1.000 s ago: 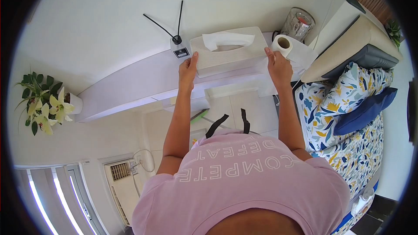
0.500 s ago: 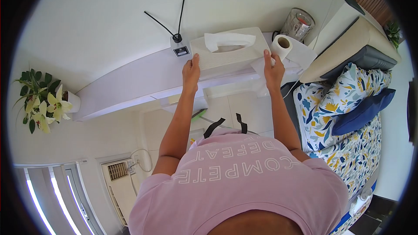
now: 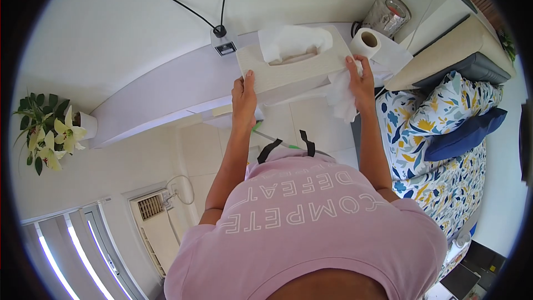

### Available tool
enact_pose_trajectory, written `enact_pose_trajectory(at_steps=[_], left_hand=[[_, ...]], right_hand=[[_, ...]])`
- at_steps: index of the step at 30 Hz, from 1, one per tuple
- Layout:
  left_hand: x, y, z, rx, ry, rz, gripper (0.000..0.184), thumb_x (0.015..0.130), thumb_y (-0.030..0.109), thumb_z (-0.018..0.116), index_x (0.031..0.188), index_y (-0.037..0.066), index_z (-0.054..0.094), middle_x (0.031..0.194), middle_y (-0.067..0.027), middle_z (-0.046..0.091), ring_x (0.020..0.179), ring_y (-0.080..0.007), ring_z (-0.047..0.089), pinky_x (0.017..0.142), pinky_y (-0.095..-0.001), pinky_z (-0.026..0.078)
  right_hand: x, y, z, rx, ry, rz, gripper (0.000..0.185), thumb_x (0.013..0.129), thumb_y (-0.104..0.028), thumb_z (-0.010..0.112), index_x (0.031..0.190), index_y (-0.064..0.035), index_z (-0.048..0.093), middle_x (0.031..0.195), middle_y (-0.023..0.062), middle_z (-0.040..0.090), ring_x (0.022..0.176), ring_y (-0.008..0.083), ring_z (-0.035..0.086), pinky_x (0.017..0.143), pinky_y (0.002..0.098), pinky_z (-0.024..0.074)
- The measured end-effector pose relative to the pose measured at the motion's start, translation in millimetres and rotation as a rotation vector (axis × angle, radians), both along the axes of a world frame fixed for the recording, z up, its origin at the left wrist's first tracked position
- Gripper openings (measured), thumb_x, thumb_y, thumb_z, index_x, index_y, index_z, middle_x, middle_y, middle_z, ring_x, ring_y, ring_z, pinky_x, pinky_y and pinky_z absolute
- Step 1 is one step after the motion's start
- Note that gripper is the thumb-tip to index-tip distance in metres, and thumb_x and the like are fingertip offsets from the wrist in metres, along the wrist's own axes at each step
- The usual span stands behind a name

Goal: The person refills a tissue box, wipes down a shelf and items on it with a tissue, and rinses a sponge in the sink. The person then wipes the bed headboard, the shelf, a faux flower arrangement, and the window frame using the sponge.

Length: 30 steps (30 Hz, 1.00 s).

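Note:
A white tissue box (image 3: 300, 72) is held between my two hands over the front edge of a pale shelf (image 3: 150, 94). My left hand (image 3: 244, 97) grips its left end, thumb on top. At its right end my right hand (image 3: 362, 84) has hold of the box, and a crumpled white tissue (image 3: 342, 95) hangs beside that hand. A folded tissue (image 3: 277, 41) sticks out of the slot on top. Just right of the box stands a paper roll (image 3: 367, 42), with a loose sheet trailing from it.
Behind and left of the box is a reed diffuser (image 3: 223, 41) with two black sticks. A silvery container (image 3: 387, 15) stands at the back right. Potted lilies (image 3: 55, 128) are at the far left. A bed with patterned bedding (image 3: 433, 133) lies to the right.
The tissue box has come toward me and over the shelf's edge, held by both hands. The crumpled tissue by my right hand shows more now. The view has shifted slightly.

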<state>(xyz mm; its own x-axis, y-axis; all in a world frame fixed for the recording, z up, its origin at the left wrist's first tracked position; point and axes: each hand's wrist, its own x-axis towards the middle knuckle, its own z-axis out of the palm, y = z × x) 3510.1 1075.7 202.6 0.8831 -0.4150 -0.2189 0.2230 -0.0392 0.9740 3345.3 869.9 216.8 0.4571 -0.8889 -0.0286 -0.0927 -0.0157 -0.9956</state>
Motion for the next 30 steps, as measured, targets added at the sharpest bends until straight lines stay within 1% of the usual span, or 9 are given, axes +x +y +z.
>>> enact_pose_trajectory(at_steps=[4,10,12,16,19,21,25,28,30], left_hand=[[-11.7,-2.5,8.4,-0.086,-0.029,0.009,0.046,0.09,0.038,0.049,0.095,-0.007,0.05,0.079,-0.0066,0.046,0.076,-0.0128,0.04,0.073,-0.0247,0.036],[-17.3,-4.7,-4.8,0.122,-0.027,-0.062,0.041,0.091,0.036,0.048,0.1,-0.003,0.054,0.1,-0.0138,0.042,0.096,-0.0202,0.034,0.085,-0.0303,0.03],[-19.2,-4.7,-5.0,0.088,0.008,-0.093,0.043,0.09,0.039,0.048,0.108,0.0,0.052,0.109,-0.0177,0.038,0.105,-0.0245,0.027,0.091,-0.0347,0.026],[-16.3,-4.1,-14.2,0.007,0.054,-0.061,0.05,0.087,0.04,0.052,0.115,-0.002,0.046,0.109,-0.0167,0.04,0.099,-0.0222,0.035,0.089,-0.0326,0.03],[-15.6,1.6,-7.6,-0.147,0.226,-0.033,0.057,0.082,0.033,0.062,0.118,-0.004,0.04,0.104,-0.0126,0.045,0.091,-0.0191,0.043,0.082,-0.0292,0.036],[-9.4,10.2,-9.3,-0.226,0.346,-0.097,0.062,0.076,0.024,0.069,0.119,-0.007,0.038,0.104,-0.0101,0.05,0.091,-0.0181,0.049,0.081,-0.0274,0.04],[-17.4,46.5,15.8,-0.275,0.389,-0.171,0.064,0.07,0.015,0.071,0.12,-0.007,0.039,0.107,-0.0126,0.054,0.103,-0.0213,0.05,0.089,-0.0294,0.039],[-11.1,93.5,15.4,-0.205,0.321,-0.29,0.063,0.068,0.009,0.069,0.121,-0.007,0.04,0.111,-0.0153,0.054,0.106,-0.0238,0.052,0.092,-0.0315,0.038],[-12.8,122.9,16.7,-0.261,0.303,-0.331,0.061,0.065,0.004,0.067,0.12,-0.006,0.042,0.11,-0.0149,0.055,0.102,-0.0242,0.054,0.09,-0.0334,0.04]], right_hand=[[-0.7,-5.7,6.0,-0.001,-0.057,-0.003,0.031,0.085,-0.032,0.061,0.103,-0.009,0.055,0.083,-0.0001,0.056,0.073,0.0061,0.048,0.062,0.0198,0.0396],[-7.2,-11.5,-0.9,-0.142,0.115,-0.08,0.037,0.083,-0.039,0.061,0.103,-0.0089,0.056,0.081,0.0056,0.058,0.066,0.0106,0.05,0.059,0.0236,0.0406],[-5.8,-9.7,-4.0,-0.27,0.161,-0.109,0.04,0.082,-0.04,0.061,0.105,-0.0085,0.056,0.089,0.0098,0.062,0.077,0.0171,0.056,0.069,0.0266,0.0433],[-9.9,-7.7,-1.3,-0.229,0.246,-0.128,0.042,0.081,-0.041,0.061,0.108,-0.0084,0.056,0.093,0.0128,0.063,0.085,0.0216,0.058,0.077,0.0287,0.0429],[-13.8,-10.5,-0.8,-0.265,0.233,-0.117,0.036,0.08,-0.037,0.064,0.102,-0.0092,0.057,0.088,0.0078,0.062,0.078,0.0168,0.057,0.068,0.0267,0.0439],[-17.7,-8.9,9.8,0.151,0.069,0.015,0.03,0.078,-0.032,0.067,0.096,-0.0105,0.056,0.08,0.0017,0.059,0.073,0.0103,0.055,0.058,0.0245,0.0422],[-27.9,4.1,21.3,0.321,0.022,0.154,0.028,0.077,-0.027,0.068,0.094,-0.0114,0.054,0.081,-0.0019,0.055,0.068,0.0053,0.052,0.051,0.023,0.04],[-40.8,19.7,17.9,0.185,0.281,0.268,0.035,0.079,-0.03,0.067,0.104,-0.0108,0.052,0.09,0.0007,0.055,0.075,0.0065,0.052,0.06,0.0228,0.0436],[-45.6,34.7,12.9,0.302,-0.028,0.405,0.045,0.08,-0.034,0.066,0.116,-0.0124,0.05,0.097,0.0028,0.054,0.083,0.0091,0.051,0.071,0.0234,0.0428]])
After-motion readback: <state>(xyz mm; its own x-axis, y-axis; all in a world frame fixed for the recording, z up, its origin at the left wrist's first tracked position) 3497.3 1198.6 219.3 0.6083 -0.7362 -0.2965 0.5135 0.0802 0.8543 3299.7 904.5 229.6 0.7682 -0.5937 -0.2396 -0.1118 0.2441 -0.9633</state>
